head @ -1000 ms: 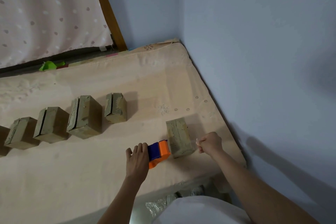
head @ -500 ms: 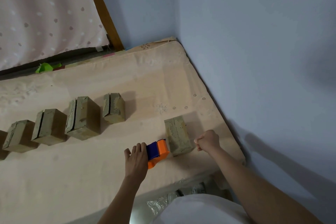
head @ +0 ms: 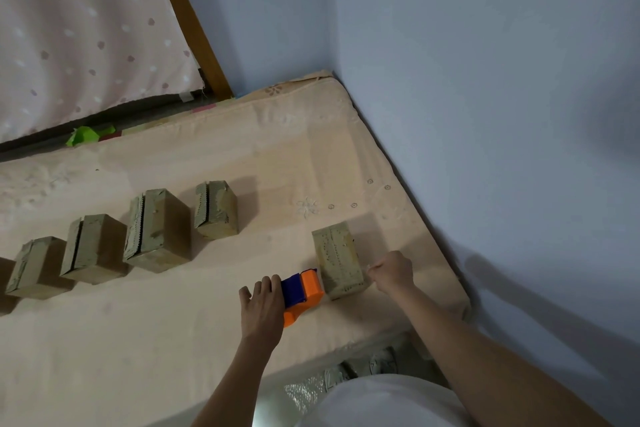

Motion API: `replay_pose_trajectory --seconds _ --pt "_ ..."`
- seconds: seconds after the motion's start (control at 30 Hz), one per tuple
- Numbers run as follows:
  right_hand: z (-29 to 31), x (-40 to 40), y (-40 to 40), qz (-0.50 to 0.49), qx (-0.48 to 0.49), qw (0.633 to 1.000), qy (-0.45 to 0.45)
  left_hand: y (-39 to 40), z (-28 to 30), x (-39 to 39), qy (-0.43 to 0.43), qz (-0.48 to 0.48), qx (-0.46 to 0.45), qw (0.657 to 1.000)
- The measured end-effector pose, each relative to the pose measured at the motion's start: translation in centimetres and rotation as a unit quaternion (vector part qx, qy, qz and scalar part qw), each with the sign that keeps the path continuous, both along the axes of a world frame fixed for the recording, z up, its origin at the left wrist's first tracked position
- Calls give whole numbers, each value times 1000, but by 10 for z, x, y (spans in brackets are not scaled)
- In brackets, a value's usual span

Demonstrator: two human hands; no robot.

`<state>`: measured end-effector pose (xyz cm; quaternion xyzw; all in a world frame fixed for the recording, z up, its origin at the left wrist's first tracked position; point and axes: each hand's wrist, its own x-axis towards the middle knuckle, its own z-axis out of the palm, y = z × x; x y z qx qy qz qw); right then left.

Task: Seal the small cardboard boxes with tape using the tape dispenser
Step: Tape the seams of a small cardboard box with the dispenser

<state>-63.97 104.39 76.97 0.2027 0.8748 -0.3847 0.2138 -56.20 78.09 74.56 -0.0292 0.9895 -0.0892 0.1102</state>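
Nearest the camera, at the bottom edge, a white garment [head: 381, 402] fills the corner, w/ crinkly clear plastic wrap [head: 304, 392] just beside it below the mattress [head: 138, 340] edge. Both forearms reach up from there onto the peach surface.

Left hand [head: 261, 308] lies over the back of the blue-and-orange tape dispenser [head: 302, 291], fingers curled over its blue part — holding it down on the mattress, orange nose pointing toward the near box [head: 337, 260]. Right hand [head: 393, 270] is a closed fist just right of that box, thumb and fingers pinching something thin and pale at the box's near corner; prob. tape, but too small to tell. The near box is closed, top seam covered; contents can't be seen.

Further out and left, a row of four more small boxes — far-right box [head: 216, 211], tall box [head: 157, 229], third box [head: 91, 246], fourth box [head: 34, 265] — all w/ flaps down and a dark seam showing along the top, so nothing inside is visible.

At the back: a green scrap [head: 86, 135] at the mattress's far edge, spotted curtain [head: 79, 28], wooden frame [head: 188, 21], blue wall [head: 485, 80].

Vs. half a sec ago: hands, dispenser and boxes sit in the same arrangement; only the camera has shifted a little.
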Motion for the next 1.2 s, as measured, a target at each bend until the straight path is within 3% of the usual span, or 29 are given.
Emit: replay_pose_trajectory --seconds 0.47,0.67,1.2 --pt "-2 0 -10 29 104 994 -33 3 0 3 25 -18 37 999" --pt "4 -8 -10 -11 69 997 43 3 4 3 5 -6 34 999" --pt "6 -9 -20 -2 47 998 -39 2 -1 3 12 -5 41 999"
